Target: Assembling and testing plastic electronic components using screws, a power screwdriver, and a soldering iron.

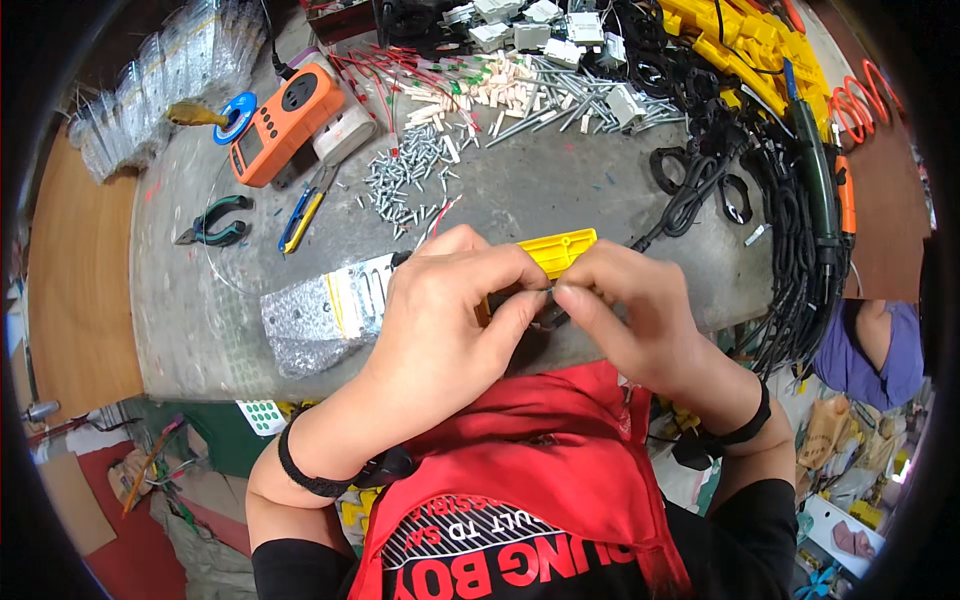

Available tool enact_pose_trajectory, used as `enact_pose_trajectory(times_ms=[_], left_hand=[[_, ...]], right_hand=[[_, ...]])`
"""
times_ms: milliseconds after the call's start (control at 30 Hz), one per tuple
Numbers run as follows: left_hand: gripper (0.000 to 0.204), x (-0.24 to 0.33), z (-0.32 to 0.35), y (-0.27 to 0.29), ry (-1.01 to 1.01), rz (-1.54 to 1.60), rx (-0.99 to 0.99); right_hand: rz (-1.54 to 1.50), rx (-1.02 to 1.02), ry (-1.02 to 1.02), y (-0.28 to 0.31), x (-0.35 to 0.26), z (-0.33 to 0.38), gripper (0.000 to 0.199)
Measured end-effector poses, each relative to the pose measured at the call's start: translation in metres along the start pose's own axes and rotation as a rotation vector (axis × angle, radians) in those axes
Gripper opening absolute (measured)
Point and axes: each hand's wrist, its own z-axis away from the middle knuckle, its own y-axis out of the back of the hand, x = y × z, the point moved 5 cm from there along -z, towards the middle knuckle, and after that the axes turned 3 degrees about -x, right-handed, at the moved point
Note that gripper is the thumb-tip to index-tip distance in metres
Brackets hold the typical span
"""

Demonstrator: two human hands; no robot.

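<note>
At the near edge of the bench both my hands meet, fingertips pinched together. My left hand (450, 295) and my right hand (640, 310) hold a thin wire (549, 290) between thumbs and forefingers; only a short greenish bit of it shows. Behind the fingers lies a yellow plastic part (562, 250) with a ribbed channel, mostly covered by my hands. Something dark below the fingertips is too hidden to name. Beside my left wrist rests a metal plate in bubble wrap (305, 325), held by a yellow band.
A heap of screws (405, 185), pliers (215, 222), a cutter knife (303, 215) and an orange meter (285, 125) lie further back. Long bolts (560, 100), yellow parts (755, 50) and white connectors (550, 30) fill the far side. Black cables (790, 240) and an electric screwdriver (815, 170) are right.
</note>
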Motion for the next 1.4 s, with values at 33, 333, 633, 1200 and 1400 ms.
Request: enact_pose_trajectory(times_ms=[33, 333, 633, 1200, 1400], left_hand=[[0.010, 0.002, 0.000, 0.001, -0.043, -0.025, 0.010], [0.010, -0.002, 0.004, -0.001, 0.036, 0.050, -0.008], [0.010, 0.006, 0.002, 0.000, -0.158, -0.052, 0.021], [0.008, -0.001, 0.003, 0.000, -0.100, -0.001, 0.031], [0.028, 0.006, 0.024, 0.033, -0.297, -0.002, 0.109]], right_hand=[[-0.002, 0.001, -0.002, 0.004, -0.001, -0.005, 0.013], [-0.085, -0.074, -0.207, 0.010, -0.002, 0.002, 0.015], [-0.722, -0.306, -0.714, -0.007, 0.013, 0.003, 0.012], [-0.785, -0.302, -0.788, -0.006, 0.011, 0.002, 0.022], [-0.278, 0.056, -0.586, 0.035, 0.021, 0.017, 0.021]])
